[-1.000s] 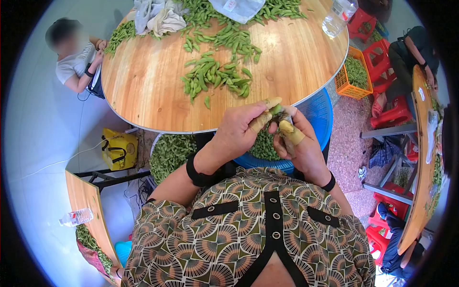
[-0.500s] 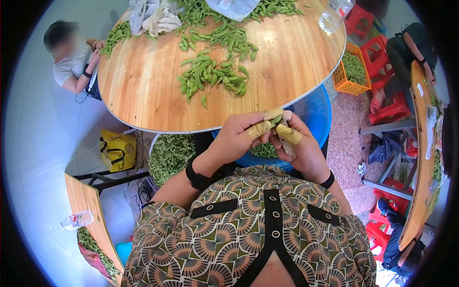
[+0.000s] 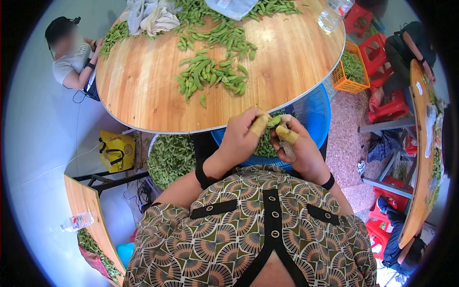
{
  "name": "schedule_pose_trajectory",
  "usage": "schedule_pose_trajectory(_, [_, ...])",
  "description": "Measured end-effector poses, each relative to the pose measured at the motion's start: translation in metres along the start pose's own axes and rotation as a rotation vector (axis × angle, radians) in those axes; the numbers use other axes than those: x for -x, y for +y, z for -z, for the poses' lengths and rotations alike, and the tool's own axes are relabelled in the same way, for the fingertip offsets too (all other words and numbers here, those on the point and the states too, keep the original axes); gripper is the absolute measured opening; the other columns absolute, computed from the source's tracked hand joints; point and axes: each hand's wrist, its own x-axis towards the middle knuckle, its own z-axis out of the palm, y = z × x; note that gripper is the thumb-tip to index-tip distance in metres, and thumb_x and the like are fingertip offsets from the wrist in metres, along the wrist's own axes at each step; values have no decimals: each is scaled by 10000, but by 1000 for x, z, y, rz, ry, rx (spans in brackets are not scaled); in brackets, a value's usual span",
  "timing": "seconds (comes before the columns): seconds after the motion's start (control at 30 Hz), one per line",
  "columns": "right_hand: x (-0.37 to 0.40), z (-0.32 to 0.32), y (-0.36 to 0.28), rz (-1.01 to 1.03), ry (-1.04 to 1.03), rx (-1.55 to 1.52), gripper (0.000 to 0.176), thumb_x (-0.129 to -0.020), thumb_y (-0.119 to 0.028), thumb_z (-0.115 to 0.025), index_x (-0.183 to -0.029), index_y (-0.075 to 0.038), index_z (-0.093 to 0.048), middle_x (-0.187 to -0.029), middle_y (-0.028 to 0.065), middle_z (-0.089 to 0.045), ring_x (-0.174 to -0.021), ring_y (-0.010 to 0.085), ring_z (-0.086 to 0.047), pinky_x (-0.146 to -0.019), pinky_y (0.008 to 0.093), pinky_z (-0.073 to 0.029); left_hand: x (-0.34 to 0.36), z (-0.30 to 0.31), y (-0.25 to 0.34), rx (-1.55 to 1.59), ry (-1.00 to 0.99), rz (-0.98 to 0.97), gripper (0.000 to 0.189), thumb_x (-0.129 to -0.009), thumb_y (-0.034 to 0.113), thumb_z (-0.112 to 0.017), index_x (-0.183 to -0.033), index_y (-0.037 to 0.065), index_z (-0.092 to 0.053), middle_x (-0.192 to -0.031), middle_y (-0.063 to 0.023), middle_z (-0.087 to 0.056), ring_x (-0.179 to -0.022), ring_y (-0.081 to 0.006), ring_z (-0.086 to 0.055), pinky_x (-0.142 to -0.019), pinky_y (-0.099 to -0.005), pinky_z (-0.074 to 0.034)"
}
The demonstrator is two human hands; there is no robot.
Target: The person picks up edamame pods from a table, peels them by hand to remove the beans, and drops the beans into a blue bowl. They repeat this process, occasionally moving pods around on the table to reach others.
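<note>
My left hand (image 3: 245,133), yellowish tape on its fingers, pinches one end of a green edamame pod (image 3: 274,121). On the pod's other side my right hand (image 3: 302,146) is closed, its taped thumb and fingertips pressed against it. Both hands are just off the table's near edge, over a blue basket (image 3: 323,110) with shelled green beans (image 3: 264,146) inside. In front of them, a small heap of pods (image 3: 210,74) lies on the wooden table (image 3: 148,91). The inner fingers of my right hand are partly hidden.
Left of the basket stands a tub of pale green pods or husks (image 3: 169,160). A yellow bag (image 3: 116,150) is further left. An orange crate (image 3: 346,81) of pods and red stools (image 3: 375,50) are at right. A person (image 3: 71,67) sits at the table's left.
My left hand has drawn slightly away from the right, and the fingertips have parted a little. More of the green pod shows between them.
</note>
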Motion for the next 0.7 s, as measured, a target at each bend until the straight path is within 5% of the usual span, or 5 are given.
schedule_pose_trajectory(0.13, [-5,17,9,77,9,245,155,-945,-117,-558,-1083,-47,-541,-892,21,-553,-737,126,-543,-516,269,-413,-4,-1,-6,34,-51,89,100,-903,92,-566,-950,5,-583,-769,-190,-605,-721,-383,-603,-617,-374,-480])
schedule_pose_trajectory(0.2, [-7,17,13,623,188,1002,223,-871,-80,-633,-1070,-10,-560,-894,88,-570,-795,206,-586,-644,331,-474,-3,-6,-7,-347,52,-235,97,-922,58,-532,-977,-6,-580,-751,-160,-584,-636,-312,-569,-590,-335,-454])
schedule_pose_trajectory(0.3, [-6,7,8,825,258,1076,315,-796,-39,-674,-1085,11,-558,-934,157,-578,-857,303,-601,-754,376,-484,-2,-10,-16,-423,46,-397,109,-890,28,-539,-989,-5,-571,-829,-192,-596,-730,-371,-595,-639,-376,-475])
schedule_pose_trajectory(0.43, [-11,6,8,799,224,1128,329,-755,22,-650,-1070,12,-556,-955,183,-578,-869,358,-587,-743,379,-481,5,-14,-5,-363,15,-354,137,-862,6,-553,-997,-4,-566,-888,-209,-603,-812,-407,-598,-680,-397,-485])
schedule_pose_trajectory(0.7, [-22,24,18,737,189,1138,319,-707,96,-562,-1012,1,-552,-876,201,-571,-789,408,-580,-700,413,-474,6,-10,-3,-181,-41,-135,133,-859,24,-585,-991,7,-590,-847,-171,-606,-703,-333,-593,-617,-341,-465])
